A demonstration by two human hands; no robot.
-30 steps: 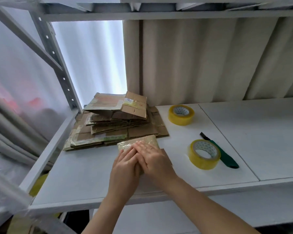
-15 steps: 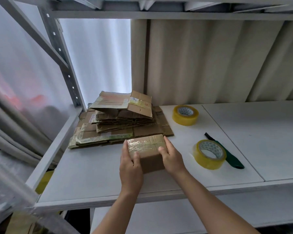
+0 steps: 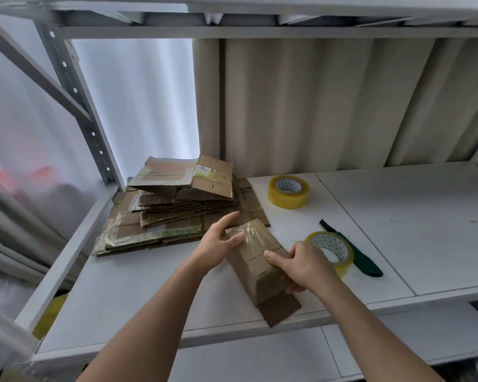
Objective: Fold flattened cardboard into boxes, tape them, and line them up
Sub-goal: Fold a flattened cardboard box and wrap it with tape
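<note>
A small brown cardboard box [image 3: 255, 257] with clear tape over its far end lies at an angle on the white shelf [image 3: 138, 293], a loose flap sticking out at its near end. My left hand [image 3: 220, 244] holds the taped far end, thumb on top and fingers along the far side. My right hand [image 3: 301, 267] grips the box's right side near the front, thumb on top. Behind my left hand, a stack of flattened cardboard [image 3: 174, 208] sits at the shelf's back left.
Two rolls of yellow tape lie right of the box: one at the back [image 3: 288, 191], one [image 3: 333, 250] just behind my right hand. A green-handled knife [image 3: 356, 253] lies beside the nearer roll. A metal upright [image 3: 80, 117] stands at left, a curtain [image 3: 329, 106] behind.
The box has been turned from square-on to a diagonal, its near end swinging right. My right hand shifted down along its side; my left hand stayed at the taped far end.
</note>
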